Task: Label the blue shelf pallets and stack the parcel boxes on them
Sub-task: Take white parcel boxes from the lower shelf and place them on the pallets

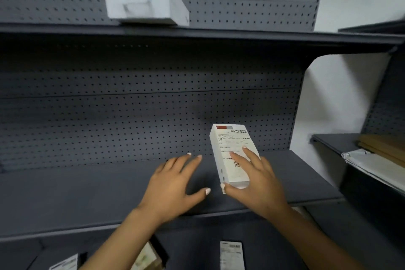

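parcel box (231, 155): white, with a printed shipping label and barcodes on its top face; seen right of centre in the frame, lying on the middle shelf (87, 193) near the perforated back panel (131, 105).
right hand (254, 184): laid on the near end of the parcel box; fingers (240, 159) are spread over the label, the thumb is hooked at the box's near left corner, so the box is grasped.
left hand (173, 184): just left of the box and apart from it; fingers straight and spread, nothing held, palm down over the shelf.
upper shelf (197, 34): a second white box (142, 0), blurred, is seen at upper centre.
lower shelf: labelled parcels (231, 255) are partly seen at the bottom edge.
right side shelf (335, 142): a grey mailer bag (370, 163) and brown cardboard (383, 147) are seen at the right edge.
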`<state>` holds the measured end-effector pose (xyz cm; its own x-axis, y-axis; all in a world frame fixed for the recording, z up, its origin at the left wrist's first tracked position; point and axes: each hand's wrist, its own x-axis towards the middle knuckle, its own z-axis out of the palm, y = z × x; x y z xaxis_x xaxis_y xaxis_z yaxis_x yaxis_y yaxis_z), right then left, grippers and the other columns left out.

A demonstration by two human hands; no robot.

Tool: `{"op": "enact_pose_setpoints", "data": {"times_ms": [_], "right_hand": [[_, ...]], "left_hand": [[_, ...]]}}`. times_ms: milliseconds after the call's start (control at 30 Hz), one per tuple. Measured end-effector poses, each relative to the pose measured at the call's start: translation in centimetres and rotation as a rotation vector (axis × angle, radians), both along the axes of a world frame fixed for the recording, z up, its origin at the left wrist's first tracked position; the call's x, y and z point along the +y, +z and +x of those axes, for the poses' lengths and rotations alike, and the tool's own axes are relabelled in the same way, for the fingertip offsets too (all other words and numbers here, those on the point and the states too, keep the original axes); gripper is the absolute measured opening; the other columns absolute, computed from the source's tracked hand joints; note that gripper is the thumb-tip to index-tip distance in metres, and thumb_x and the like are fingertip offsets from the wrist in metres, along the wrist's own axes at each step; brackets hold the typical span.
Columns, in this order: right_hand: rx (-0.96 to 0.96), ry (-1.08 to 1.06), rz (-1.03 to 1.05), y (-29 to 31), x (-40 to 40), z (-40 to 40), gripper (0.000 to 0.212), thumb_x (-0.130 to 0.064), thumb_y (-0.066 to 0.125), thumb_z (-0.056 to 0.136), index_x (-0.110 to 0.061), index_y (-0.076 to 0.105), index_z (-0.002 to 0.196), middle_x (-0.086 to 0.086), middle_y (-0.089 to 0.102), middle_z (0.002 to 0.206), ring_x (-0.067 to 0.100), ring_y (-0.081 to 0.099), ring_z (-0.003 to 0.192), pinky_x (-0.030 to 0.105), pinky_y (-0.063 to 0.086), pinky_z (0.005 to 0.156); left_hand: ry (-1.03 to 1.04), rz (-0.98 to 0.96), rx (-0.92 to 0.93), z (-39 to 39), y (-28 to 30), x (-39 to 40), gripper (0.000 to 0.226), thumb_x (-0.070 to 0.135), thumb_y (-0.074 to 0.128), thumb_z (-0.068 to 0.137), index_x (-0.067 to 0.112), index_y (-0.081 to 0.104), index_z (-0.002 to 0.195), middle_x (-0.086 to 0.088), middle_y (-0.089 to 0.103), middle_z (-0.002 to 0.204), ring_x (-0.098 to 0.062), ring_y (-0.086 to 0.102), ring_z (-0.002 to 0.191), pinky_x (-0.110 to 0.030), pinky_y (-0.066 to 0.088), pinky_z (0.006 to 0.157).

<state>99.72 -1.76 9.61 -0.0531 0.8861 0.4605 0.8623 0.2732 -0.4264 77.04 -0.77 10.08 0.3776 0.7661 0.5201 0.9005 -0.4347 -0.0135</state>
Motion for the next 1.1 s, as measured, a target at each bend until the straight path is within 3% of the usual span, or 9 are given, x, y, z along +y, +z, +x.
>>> {"op": "enact_pose_setpoints", "data": {"times_ms": [100,267,433,500,567,700,933,1100], "right_hand": [[0.026,-0.014,0.06,2.4,-3.9,-2.2,0.087,-0.076,0.044,0.057,-0.049,0.032,0.139,-0.023,0.018,0.151,0.009,0.018,0.135,0.034,0.036,0.103],[0.053,-0.02,0.119,6.9,-9.2,-5.2,0.079,-0.066,0.062,0.068,-0.054,0.028,0.138,-0.028,0.015,0.149,0.007,0.014,0.138,0.036,0.032,0.105],[0.06,-0.057,0.278,10.8,-12.8,-6.6,0.082,-0.075,0.053,0.058,-0.056,0.033,0.135,-0.036,0.016,0.139,0.004,0.019,0.136,0.036,0.036,0.103],[0.043,-0.076,0.344,12.3,-13.8,-6.7,0.083,-0.075,0.049,0.056,-0.054,0.036,0.135,-0.032,0.02,0.142,0.005,0.022,0.135,0.035,0.037,0.1],[0.026,-0.091,0.373,13.9,-14.4,-6.7,0.082,-0.072,0.057,0.06,-0.051,0.036,0.136,-0.024,0.023,0.149,0.008,0.023,0.135,0.035,0.039,0.099],[-0.016,-0.142,0.37,17.5,-14.1,-6.4,0.08,-0.064,0.063,0.068,-0.048,0.032,0.14,-0.017,0.02,0.153,0.011,0.021,0.136,0.039,0.04,0.098],[-0.092,-0.21,0.328,23.8,-9.9,-6.0,0.081,-0.069,0.058,0.072,-0.046,0.027,0.142,-0.012,0.016,0.156,0.02,0.017,0.137,0.041,0.039,0.099],[-0.095,-0.204,0.272,25.1,-7.2,-5.6,0.081,-0.066,0.058,0.073,-0.043,0.027,0.144,-0.009,0.017,0.156,0.024,0.02,0.136,0.04,0.039,0.097]], "left_hand": [[-0.017,0.055,-0.014,-2.2,2.6,-2.6,0.08,0.076,0.038,0.078,0.03,0.037,0.144,0.003,0.046,0.142,-0.018,0.046,0.126,-0.039,0.042,0.098],[-0.056,0.127,-0.023,-5.7,7.5,-6.0,0.085,0.078,0.028,0.078,0.034,0.017,0.15,0.006,0.027,0.153,-0.014,0.027,0.137,-0.035,0.026,0.11],[-0.048,0.263,-0.047,-7.2,13.5,-8.2,0.087,0.078,0.021,0.076,0.031,0.02,0.15,0.004,0.03,0.152,-0.014,0.027,0.137,-0.035,0.028,0.11],[-0.054,0.306,-0.065,-7.4,15.9,-8.8,0.086,0.078,0.023,0.077,0.031,0.02,0.149,0.004,0.031,0.152,-0.015,0.027,0.137,-0.035,0.028,0.109],[-0.064,0.333,-0.077,-7.3,18.2,-9.3,0.082,0.074,0.031,0.082,0.031,0.018,0.15,0.004,0.028,0.153,-0.014,0.024,0.139,-0.035,0.026,0.111],[-0.061,0.389,-0.08,-6.8,21.7,-9.7,0.077,0.066,0.039,0.087,0.03,0.016,0.15,0.004,0.025,0.154,-0.015,0.021,0.14,-0.036,0.027,0.112],[0.043,0.407,-0.098,-4.9,26.3,-6.6,0.075,0.061,0.043,0.089,0.025,0.018,0.149,0.0,0.024,0.154,-0.019,0.019,0.141,-0.04,0.027,0.112],[0.119,0.392,-0.123,-3.4,28.9,-3.4,0.077,0.058,0.046,0.089,0.035,0.006,0.151,-0.001,0.016,0.157,-0.024,0.012,0.143,-0.052,0.026,0.111]]}}
